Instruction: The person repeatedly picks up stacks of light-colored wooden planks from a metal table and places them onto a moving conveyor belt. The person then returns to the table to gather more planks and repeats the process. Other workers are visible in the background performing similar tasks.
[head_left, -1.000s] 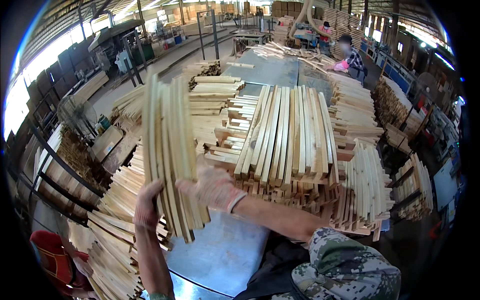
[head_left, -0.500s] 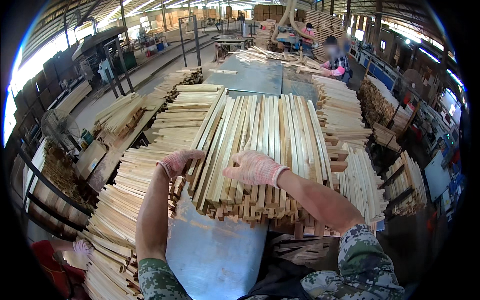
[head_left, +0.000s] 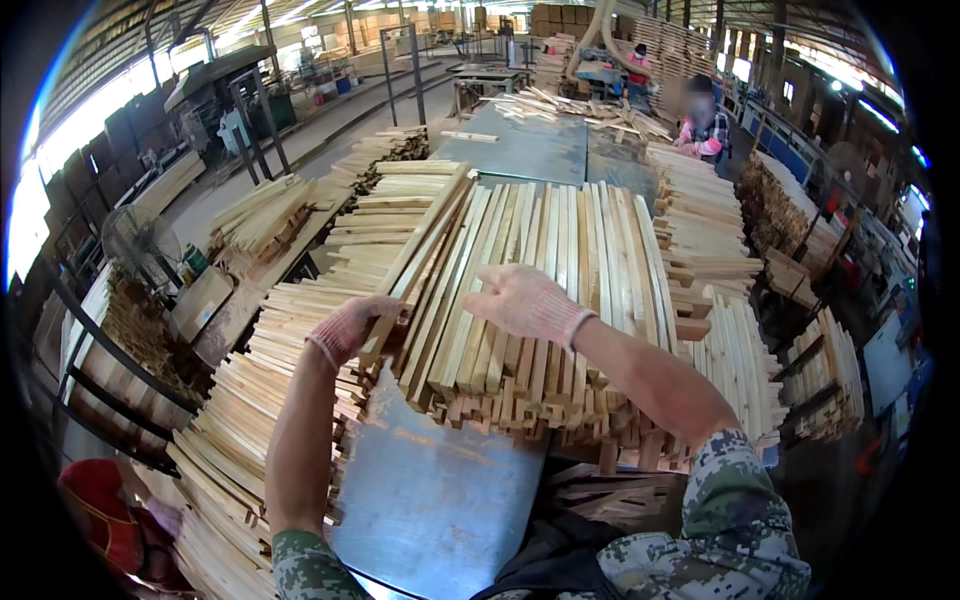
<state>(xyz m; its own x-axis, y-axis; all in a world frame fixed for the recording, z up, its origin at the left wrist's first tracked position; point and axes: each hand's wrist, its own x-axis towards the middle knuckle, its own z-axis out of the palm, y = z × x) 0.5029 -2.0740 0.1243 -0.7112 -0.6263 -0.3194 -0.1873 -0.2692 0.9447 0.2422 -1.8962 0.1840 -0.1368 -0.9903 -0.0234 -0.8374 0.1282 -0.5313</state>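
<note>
A broad pile of pale wooden strips [head_left: 560, 240] lies lengthwise in front of me on a metal-topped table [head_left: 430, 510]. At the pile's left edge, my left hand [head_left: 352, 327], in a pinkish knit glove, is closed round the near end of a wooden strip [head_left: 420, 255]; a second strip may be in the grip too. That strip leans aslant, with a dark gap between it and the pile. Over the middle of the pile is my right hand [head_left: 530, 303], gloved alike, thumb and fingers apart and pointing left. Whether its underside touches the strips is hidden.
More strips are stacked along the left [head_left: 270, 365] and the right [head_left: 735, 350]. A person in red [head_left: 110, 520] stands at the lower left; another in a checked shirt [head_left: 708, 125] works at the far right. Loose strips [head_left: 540, 105] litter the table's far end.
My left hand has drawn the strip leftward off the pile's edge, widening the gap beside it. My right hand has risen slightly from the strips. The view has shifted a little.
</note>
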